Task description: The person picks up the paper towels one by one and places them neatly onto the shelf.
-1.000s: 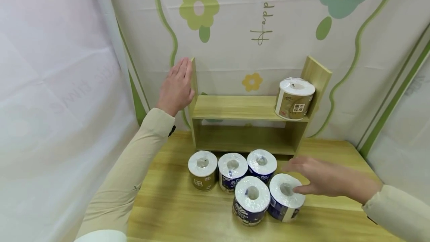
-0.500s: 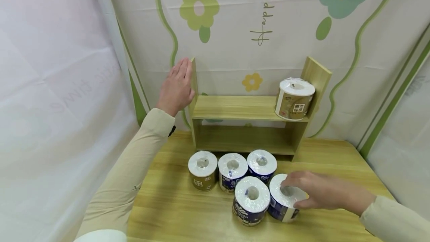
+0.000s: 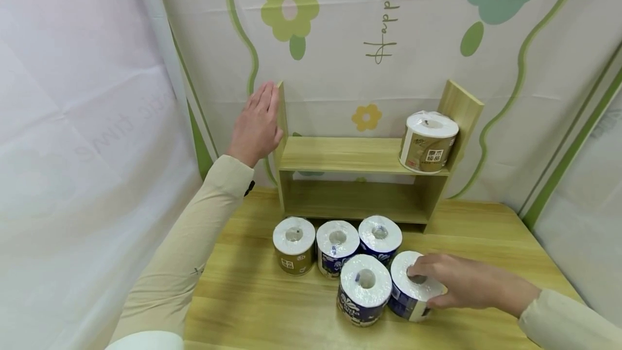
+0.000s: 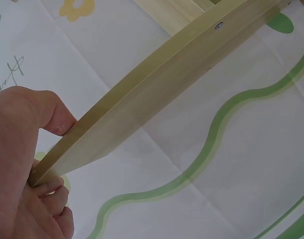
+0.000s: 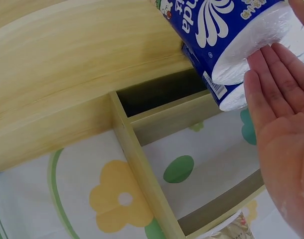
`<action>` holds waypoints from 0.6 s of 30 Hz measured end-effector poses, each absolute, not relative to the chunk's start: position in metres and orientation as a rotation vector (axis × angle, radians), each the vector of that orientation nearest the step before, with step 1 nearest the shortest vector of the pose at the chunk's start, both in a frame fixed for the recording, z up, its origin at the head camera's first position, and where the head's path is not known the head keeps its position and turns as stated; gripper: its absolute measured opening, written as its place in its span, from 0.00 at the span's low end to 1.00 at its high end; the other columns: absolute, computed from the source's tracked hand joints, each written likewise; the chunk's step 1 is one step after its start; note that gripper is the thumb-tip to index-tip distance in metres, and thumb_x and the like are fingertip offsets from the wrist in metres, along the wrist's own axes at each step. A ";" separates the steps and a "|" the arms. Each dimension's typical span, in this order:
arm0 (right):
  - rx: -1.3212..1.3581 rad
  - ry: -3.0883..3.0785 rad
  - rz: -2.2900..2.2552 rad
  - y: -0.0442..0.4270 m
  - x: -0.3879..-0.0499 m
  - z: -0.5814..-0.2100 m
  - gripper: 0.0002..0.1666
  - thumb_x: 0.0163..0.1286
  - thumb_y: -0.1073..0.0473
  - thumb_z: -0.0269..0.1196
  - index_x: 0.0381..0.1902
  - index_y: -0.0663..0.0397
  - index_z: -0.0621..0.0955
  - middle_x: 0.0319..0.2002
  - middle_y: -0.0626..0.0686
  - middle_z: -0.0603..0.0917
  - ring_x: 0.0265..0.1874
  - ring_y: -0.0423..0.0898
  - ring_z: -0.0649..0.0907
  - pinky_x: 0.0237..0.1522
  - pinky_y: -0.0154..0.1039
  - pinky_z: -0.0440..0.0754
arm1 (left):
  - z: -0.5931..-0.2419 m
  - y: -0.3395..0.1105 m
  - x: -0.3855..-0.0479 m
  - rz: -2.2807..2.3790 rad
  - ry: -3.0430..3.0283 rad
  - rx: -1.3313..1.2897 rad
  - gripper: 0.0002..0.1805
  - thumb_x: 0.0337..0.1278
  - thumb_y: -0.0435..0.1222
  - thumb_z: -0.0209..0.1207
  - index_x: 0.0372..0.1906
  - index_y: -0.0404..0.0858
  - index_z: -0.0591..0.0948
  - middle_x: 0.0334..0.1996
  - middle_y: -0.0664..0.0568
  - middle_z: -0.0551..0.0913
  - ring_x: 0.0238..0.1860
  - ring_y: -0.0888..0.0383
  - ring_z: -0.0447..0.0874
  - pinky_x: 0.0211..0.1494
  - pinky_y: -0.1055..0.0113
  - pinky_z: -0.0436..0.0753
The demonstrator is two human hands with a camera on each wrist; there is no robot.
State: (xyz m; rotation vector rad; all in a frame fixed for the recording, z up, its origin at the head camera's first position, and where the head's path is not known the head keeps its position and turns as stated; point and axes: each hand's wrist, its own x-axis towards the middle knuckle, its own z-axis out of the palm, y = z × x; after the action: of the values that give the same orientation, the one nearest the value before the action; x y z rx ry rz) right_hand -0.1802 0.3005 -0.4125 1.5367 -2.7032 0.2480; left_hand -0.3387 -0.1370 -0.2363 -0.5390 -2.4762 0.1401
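My left hand (image 3: 255, 126) holds the top of the left side board of a small wooden shelf (image 3: 340, 154). In the left wrist view the thumb lies on one face of this side board (image 4: 137, 99) and the fingers on the other. My right hand (image 3: 471, 282) pinches a blue-and-white toilet paper roll (image 3: 404, 304) on the table, fingertips at its core and thumb by the outer rim. Three more blue rolls, one of them the front roll (image 3: 363, 307), and a brown roll (image 3: 293, 261) stand upright beside it. Another brown roll (image 3: 427, 150) sits on the upper board's right end.
The wooden table (image 3: 262, 312) carries the shelf at its back. A patterned cloth (image 3: 335, 80) hangs behind, and a white cloth (image 3: 82, 177) closes off the left side. The shelf's lower board (image 3: 355, 199) lies behind the row of rolls.
My right hand has moved down and toward me onto the right-hand blue roll, its fingers now at the core. My left hand stays on the side board.
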 end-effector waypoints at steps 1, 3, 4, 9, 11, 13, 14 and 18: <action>1.544 -2.692 0.259 0.301 -0.181 -0.413 0.29 0.60 0.50 0.79 0.56 0.52 0.85 0.51 0.50 0.88 0.49 0.43 0.87 0.45 0.40 0.90 | -0.236 -0.137 -0.339 0.141 -2.477 -0.538 0.40 0.71 0.34 0.50 0.81 0.23 0.53 0.83 0.31 0.56 0.86 0.40 0.53 0.89 0.50 0.57; 1.566 -2.675 0.282 0.301 -0.182 -0.414 0.28 0.59 0.52 0.80 0.55 0.52 0.85 0.49 0.49 0.88 0.47 0.40 0.86 0.43 0.37 0.90 | -0.236 -0.137 -0.339 0.141 -2.479 -0.538 0.40 0.71 0.34 0.50 0.81 0.23 0.53 0.83 0.31 0.56 0.86 0.40 0.53 0.89 0.50 0.57; 1.575 -2.673 0.296 0.301 -0.182 -0.414 0.28 0.59 0.52 0.80 0.55 0.52 0.84 0.49 0.48 0.88 0.47 0.39 0.86 0.42 0.36 0.89 | -0.236 -0.137 -0.339 0.142 -2.480 -0.538 0.40 0.71 0.34 0.50 0.81 0.23 0.53 0.83 0.31 0.56 0.86 0.40 0.53 0.88 0.49 0.57; 1.600 -2.654 0.343 0.301 -0.182 -0.416 0.27 0.56 0.54 0.80 0.52 0.50 0.83 0.46 0.44 0.86 0.44 0.33 0.83 0.38 0.30 0.86 | -0.236 -0.137 -0.339 0.149 -2.473 -0.539 0.40 0.70 0.34 0.50 0.81 0.22 0.53 0.83 0.31 0.56 0.85 0.40 0.54 0.88 0.50 0.57; 1.610 -2.635 0.358 0.301 -0.183 -0.417 0.27 0.55 0.55 0.81 0.51 0.49 0.83 0.45 0.42 0.85 0.42 0.31 0.81 0.37 0.28 0.84 | -0.237 -0.137 -0.339 0.151 -2.469 -0.538 0.40 0.71 0.34 0.50 0.81 0.22 0.53 0.83 0.31 0.56 0.85 0.40 0.54 0.88 0.50 0.57; 1.621 -2.617 0.369 0.301 -0.184 -0.418 0.27 0.53 0.55 0.81 0.50 0.47 0.82 0.44 0.41 0.84 0.41 0.30 0.79 0.36 0.27 0.82 | -0.237 -0.137 -0.339 0.148 -2.471 -0.536 0.40 0.70 0.34 0.50 0.81 0.23 0.53 0.83 0.31 0.56 0.85 0.40 0.54 0.89 0.50 0.57; 1.625 -2.612 0.371 0.301 -0.184 -0.419 0.28 0.52 0.56 0.82 0.49 0.46 0.82 0.43 0.40 0.84 0.41 0.30 0.79 0.35 0.26 0.82 | -0.237 -0.137 -0.340 0.147 -2.472 -0.535 0.40 0.70 0.34 0.50 0.82 0.23 0.53 0.83 0.31 0.56 0.86 0.40 0.53 0.89 0.50 0.57; 1.633 -2.592 0.363 0.303 -0.186 -0.422 0.30 0.49 0.57 0.83 0.50 0.45 0.81 0.44 0.39 0.83 0.41 0.29 0.79 0.35 0.26 0.81 | -0.236 -0.137 -0.340 0.148 -2.473 -0.533 0.40 0.70 0.34 0.50 0.82 0.23 0.53 0.83 0.31 0.56 0.86 0.40 0.53 0.89 0.50 0.56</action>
State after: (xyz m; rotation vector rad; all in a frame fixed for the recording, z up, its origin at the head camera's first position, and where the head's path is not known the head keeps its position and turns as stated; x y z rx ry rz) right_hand -0.1862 0.3026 -0.4215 1.6332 -2.5915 0.3626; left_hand -0.3397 -0.1366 -0.2364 -0.5327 -2.4731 0.1484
